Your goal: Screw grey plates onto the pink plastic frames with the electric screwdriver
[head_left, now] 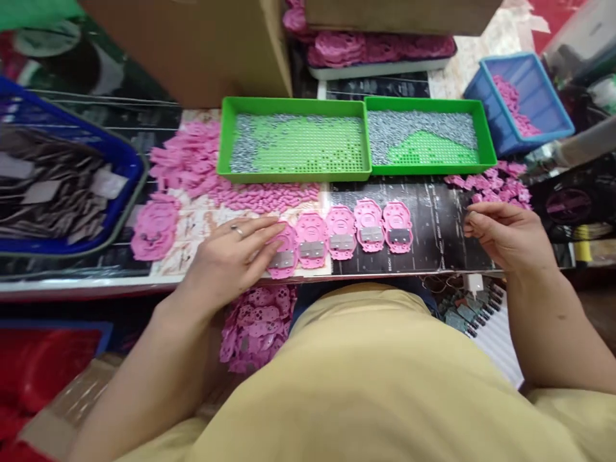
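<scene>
Black-and-white worktop (430, 240) beneath pink casings (341, 218)

dark worktop (433, 234), cream patches (190, 224) (brown-stained); brown cardboard box (202, 54) standing at back, left of centre.

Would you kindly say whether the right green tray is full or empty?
The green tray is partly full: grey pieces leave some floor bare.

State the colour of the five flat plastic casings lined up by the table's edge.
The casings are pink, shown best in the head view.
</scene>
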A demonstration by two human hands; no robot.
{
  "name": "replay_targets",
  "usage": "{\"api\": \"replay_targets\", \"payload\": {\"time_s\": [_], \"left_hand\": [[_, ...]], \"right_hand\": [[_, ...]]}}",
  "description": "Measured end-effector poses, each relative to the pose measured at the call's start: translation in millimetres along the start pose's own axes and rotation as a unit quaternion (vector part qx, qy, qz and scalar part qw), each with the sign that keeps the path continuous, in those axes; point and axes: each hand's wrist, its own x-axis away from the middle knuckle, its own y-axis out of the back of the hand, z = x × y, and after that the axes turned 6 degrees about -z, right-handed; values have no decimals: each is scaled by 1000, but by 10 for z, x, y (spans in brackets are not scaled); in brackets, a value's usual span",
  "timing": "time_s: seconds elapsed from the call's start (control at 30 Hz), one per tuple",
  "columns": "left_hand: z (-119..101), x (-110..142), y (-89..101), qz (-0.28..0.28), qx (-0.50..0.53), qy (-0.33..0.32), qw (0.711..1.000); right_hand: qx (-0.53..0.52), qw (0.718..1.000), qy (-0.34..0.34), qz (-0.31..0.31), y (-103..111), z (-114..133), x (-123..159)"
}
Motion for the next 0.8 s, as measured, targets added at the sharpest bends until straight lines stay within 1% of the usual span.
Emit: {"api": "replay_targets", "payload": {"time_s": [0.07,0.13,0.27,0.33,0.4,0.47,0.53,0.6,0.7,0.8], "left_hand": [[-39,36,9,2,-6,8,1000],[-74,84,13,-7,-6,16,1000],[-103,200,16,-56,-6,23,998],[-99,257,24,-72,-6,29,997],[-88,307,40,-79,-4,41,996],[-71,349,60,-85,2,52,995],[-47,381,78,-89,10,63,994],[-14,405,84,-86,23,76,993],[49,422,64,-79,48,96,991],[106,407,26,-86,62,97,990]], "right_hand": [[8,1000,20,22,-212,136,-102],[25,998,31,48,-434,245,-210],[88,988,63,112,-922,412,-429],[98,981,73,149,-1173,491,-527],[70,974,46,208,-1394,562,-604],[22,962,-14,270,-1563,610,-655],[-8,949,-71,308,-1668,625,-681],[-12,941,-101,323,-1717,611,-693],[3,938,-106,329,-1731,571,-709],[16,940,-105,323,-1741,546,-737]]}}
